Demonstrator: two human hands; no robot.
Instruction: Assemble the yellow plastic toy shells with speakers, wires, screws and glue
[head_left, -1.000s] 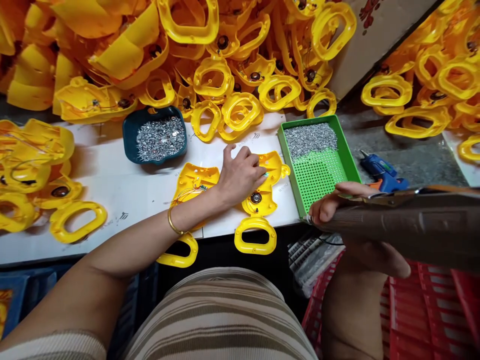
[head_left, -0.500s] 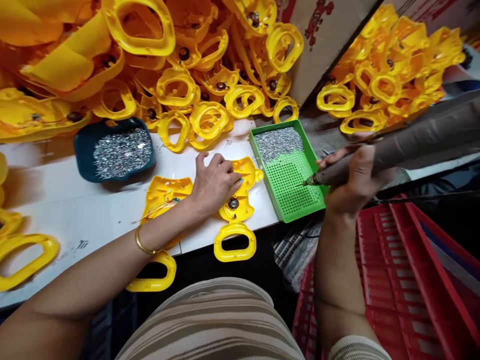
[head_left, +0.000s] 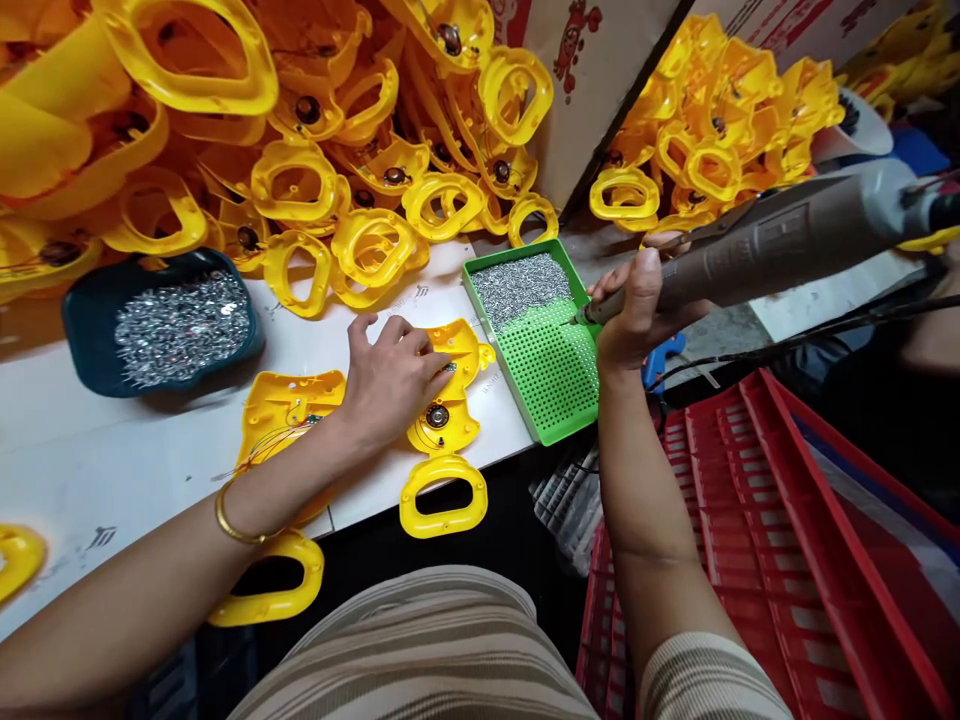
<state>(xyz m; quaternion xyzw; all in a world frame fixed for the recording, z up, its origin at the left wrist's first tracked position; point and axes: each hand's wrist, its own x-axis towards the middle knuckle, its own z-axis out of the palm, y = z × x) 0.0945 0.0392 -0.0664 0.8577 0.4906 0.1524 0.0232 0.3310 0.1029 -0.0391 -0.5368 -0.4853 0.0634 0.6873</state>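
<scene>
My right hand (head_left: pixel 637 310) is wrapped round a grey-brown electric screwdriver (head_left: pixel 772 240). Its thin tip is over the perforated part of a green tray (head_left: pixel 551 370) with many small screws (head_left: pixel 525 285) heaped at the far end. With bent fingers, my left hand (head_left: pixel 394 380) grips the left side of a yellow plastic shell (head_left: pixel 457 410) lying open side up. A round speaker (head_left: pixel 436 416) and a small circuit board show inside; its loop handle (head_left: pixel 444 497) sticks out past the table edge. A second yellow shell (head_left: pixel 289 400) with loose wires lies partly under my left forearm.
A dark teal bin (head_left: pixel 82 345) of screws stands on the white table (head_left: pixel 172 440) at left. Yellow shells (head_left: pixel 315 170) are piled along the back, with another pile (head_left: pixel 720 120) beyond a cardboard box (head_left: pixel 585 110). Red crates (head_left: pixel 720 480) stand at lower right; a black cable (head_left: pixel 810 335) crosses above them.
The view has shifted, so the piles and bin appear farther left. The screwdriver's tip stays over the green tray, and my left hand is still on the same shell.
</scene>
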